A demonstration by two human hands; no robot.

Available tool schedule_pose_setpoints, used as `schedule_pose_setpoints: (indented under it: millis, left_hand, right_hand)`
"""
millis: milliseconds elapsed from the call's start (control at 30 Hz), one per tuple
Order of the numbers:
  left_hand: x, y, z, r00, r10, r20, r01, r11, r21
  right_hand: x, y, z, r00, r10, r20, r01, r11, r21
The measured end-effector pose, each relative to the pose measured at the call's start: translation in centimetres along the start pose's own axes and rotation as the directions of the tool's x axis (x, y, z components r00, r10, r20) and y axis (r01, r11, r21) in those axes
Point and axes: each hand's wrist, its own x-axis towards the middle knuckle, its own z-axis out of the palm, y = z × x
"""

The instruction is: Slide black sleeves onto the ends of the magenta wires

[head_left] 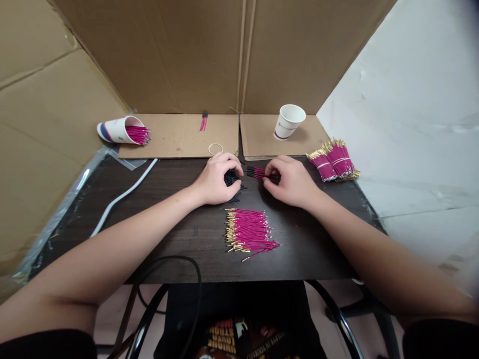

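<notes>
My left hand curls closed around a pile of small black tubes on the dark table, some of them poking out below the fingers. To its right, my right hand is closed over a few magenta wires with black sleeves on their ends. These wires lie flat with their sleeved ends toward my left hand; the part under my fingers is hidden. In front of both hands a bunch of loose magenta wires lies side by side, gold tips left and silvery ends right.
Banded bundles of magenta wires lie at the right. A paper cup stands upright at the back; another cup lies tipped with wires inside. Several black-ended wires and a ring rest on cardboard. A white cable crosses the left side.
</notes>
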Motion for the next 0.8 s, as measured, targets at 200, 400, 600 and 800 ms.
schedule_pose_setpoints:
  millis: [200,400,600,800]
  left_hand:
    - [-0.1,-0.1,0.0,1.000,-0.004,0.005,0.004,1.000,0.008]
    - [0.0,-0.1,0.1,1.000,-0.006,0.005,0.006,1.000,0.008]
    - [0.0,-0.1,0.2,1.000,-0.015,0.009,0.015,1.000,0.017]
    - [0.0,-0.2,0.3,1.000,-0.013,-0.002,0.013,1.000,0.014]
  right_hand:
    - [0.1,1.4,-0.6,0.999,0.015,0.048,-0.013,0.999,-0.037]
    - [0.6,3.1,-1.1,0.988,0.026,0.154,-0.026,1.000,-0.006]
    - [0.8,2.7,-0.6,0.985,0.014,0.170,-0.006,0.999,-0.044]
    - [0.9,1.0,-0.4,0.974,-0.014,0.227,0.087,0.945,-0.315]
